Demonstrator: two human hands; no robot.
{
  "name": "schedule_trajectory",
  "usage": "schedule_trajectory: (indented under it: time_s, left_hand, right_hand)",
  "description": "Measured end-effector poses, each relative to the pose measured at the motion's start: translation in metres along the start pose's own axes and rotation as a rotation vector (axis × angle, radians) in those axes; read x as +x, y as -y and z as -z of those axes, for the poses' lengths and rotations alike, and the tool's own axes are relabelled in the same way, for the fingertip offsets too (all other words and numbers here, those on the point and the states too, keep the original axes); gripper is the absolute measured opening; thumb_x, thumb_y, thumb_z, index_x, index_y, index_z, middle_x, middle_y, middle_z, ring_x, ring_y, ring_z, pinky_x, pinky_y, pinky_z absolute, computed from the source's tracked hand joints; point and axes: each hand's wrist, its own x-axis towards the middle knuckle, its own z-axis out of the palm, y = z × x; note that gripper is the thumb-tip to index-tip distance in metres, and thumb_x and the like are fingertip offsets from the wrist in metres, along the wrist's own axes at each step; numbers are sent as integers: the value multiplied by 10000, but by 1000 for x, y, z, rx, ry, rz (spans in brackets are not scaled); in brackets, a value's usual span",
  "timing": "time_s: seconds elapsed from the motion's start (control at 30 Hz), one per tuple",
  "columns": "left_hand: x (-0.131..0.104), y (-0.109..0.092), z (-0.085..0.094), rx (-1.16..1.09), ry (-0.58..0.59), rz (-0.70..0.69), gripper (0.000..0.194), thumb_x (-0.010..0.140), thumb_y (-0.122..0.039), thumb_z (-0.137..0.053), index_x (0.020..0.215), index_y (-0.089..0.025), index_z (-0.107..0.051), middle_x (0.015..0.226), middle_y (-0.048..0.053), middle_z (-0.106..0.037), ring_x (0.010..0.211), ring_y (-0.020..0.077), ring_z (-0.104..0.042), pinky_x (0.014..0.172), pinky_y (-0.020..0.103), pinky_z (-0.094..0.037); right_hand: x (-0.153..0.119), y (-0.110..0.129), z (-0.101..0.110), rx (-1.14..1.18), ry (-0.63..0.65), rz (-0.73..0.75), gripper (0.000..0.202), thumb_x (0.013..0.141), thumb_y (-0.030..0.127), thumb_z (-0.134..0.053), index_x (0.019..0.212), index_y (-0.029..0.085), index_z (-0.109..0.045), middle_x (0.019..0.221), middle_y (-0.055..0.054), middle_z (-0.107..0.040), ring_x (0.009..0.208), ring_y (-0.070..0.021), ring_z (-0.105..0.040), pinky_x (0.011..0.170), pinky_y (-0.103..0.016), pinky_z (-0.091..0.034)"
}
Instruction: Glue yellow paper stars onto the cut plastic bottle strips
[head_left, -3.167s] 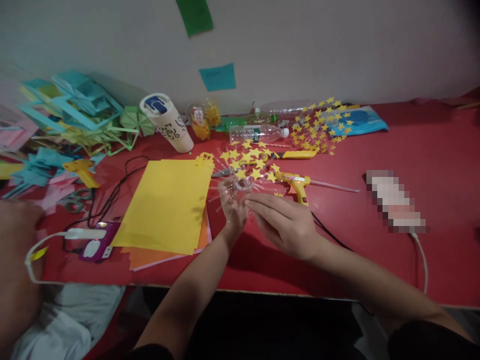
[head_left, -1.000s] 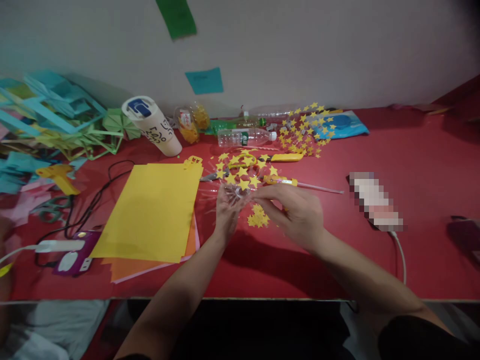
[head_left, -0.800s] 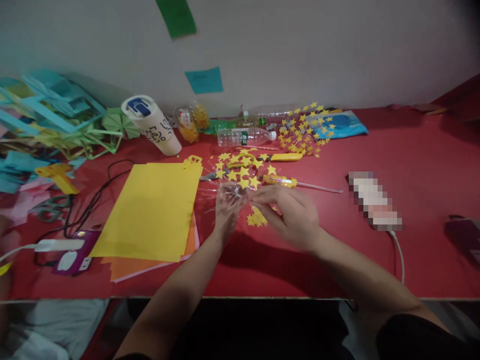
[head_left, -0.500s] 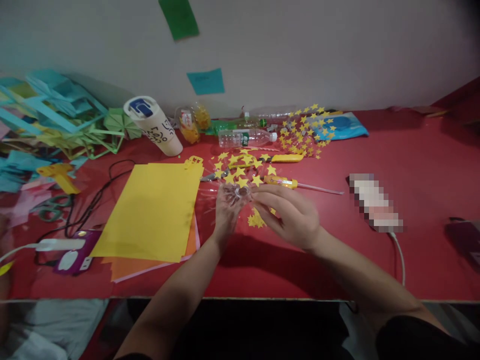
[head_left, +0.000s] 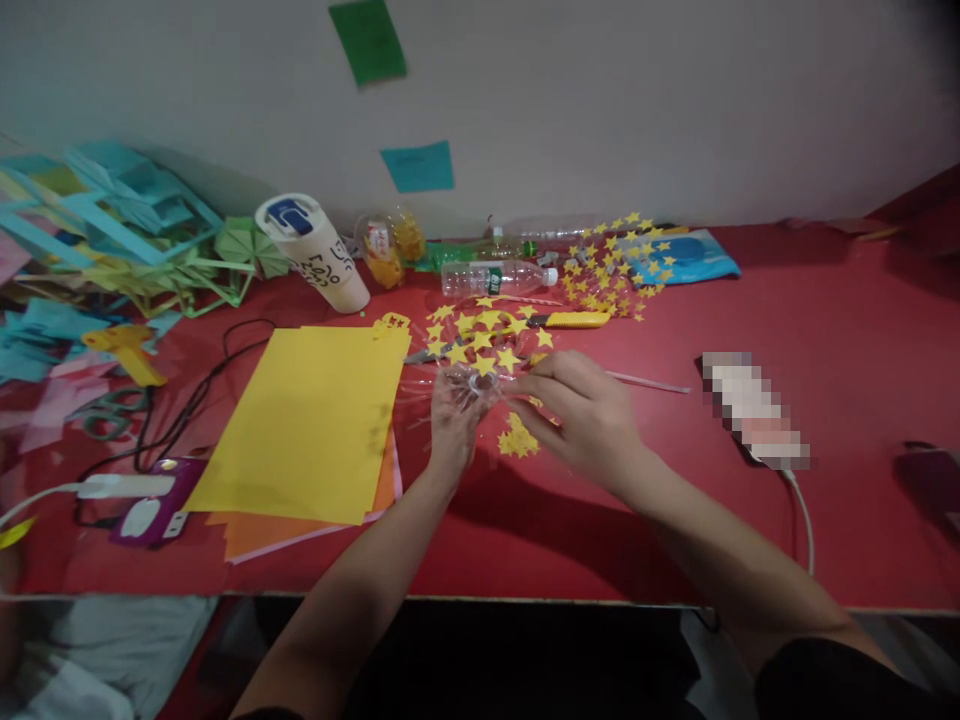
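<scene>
My left hand (head_left: 454, 425) is closed around the neck of a cut clear plastic bottle (head_left: 484, 383), whose opening faces me. Thin clear strips fan out from it, and yellow paper stars (head_left: 481, 340) sit on many of their ends. At the right of the bottle, my right hand (head_left: 589, 415) holds thumb and fingers in a pinch by the strips; what lies between the fingertips is too small to make out. Loose yellow stars (head_left: 517, 437) lie in a small pile on the table below. Scissors (head_left: 424, 352) and a yellow cutter (head_left: 574, 320) are partly hidden behind the strips.
Yellow paper sheets (head_left: 300, 425) lie left on the red table (head_left: 810, 310). Behind stand a tumbler (head_left: 330, 265), lying bottles (head_left: 487, 278) and another starred piece (head_left: 611, 270). A glue gun (head_left: 124, 350) and power strip (head_left: 154, 510) are left, a blurred phone (head_left: 754, 410) right.
My right hand has shifted slightly and now covers the yellow screwdriver handle. My left hand keeps hold of the bottle. The whole view has shifted a little.
</scene>
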Motion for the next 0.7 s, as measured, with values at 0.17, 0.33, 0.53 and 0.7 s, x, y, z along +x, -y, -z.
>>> schedule_trajectory:
  time_s: [0.17, 0.33, 0.53, 0.7]
  left_hand:
    - [-1, 2, -1, 48, -12, -2, 459, 538, -272, -868, 862, -226, -547, 825, -20, -609, 773, 125, -611, 715, 255, -491]
    - [-6, 2, -4, 47, -6, 1, 450, 551, -308, -877, 860, -227, -560, 832, -19, -610, 770, 135, -619, 740, 288, -512]
    - [-6, -9, -9, 56, 2, -89, 426, 565, -341, -881, 855, -248, -583, 827, -22, -646, 783, 146, -648, 753, 296, -534]
    - [-3, -7, -7, 68, -52, -157, 412, 576, -355, -867, 832, -249, -562, 839, -21, -665, 801, 155, -656, 790, 312, -529]
  right_hand:
    - [-2, 0, 1, 40, -41, 20, 130, 892, 128, -534, 851, 158, -653, 765, -49, -638, 709, -151, -564, 636, -277, -465]
    - [-3, 0, 2, 58, -72, 23, 156, 875, 102, -527, 880, 175, -665, 758, -42, -633, 701, -155, -558, 622, -284, -461]
    - [1, -4, 4, 17, -50, -23, 116, 882, 145, -543, 852, 193, -644, 762, -35, -632, 692, -147, -576, 604, -279, -469]
    - [3, 1, 21, 5, -108, -52, 152, 852, 143, -567, 956, 232, -633, 815, -52, -649, 703, -166, -595, 568, -303, -466]
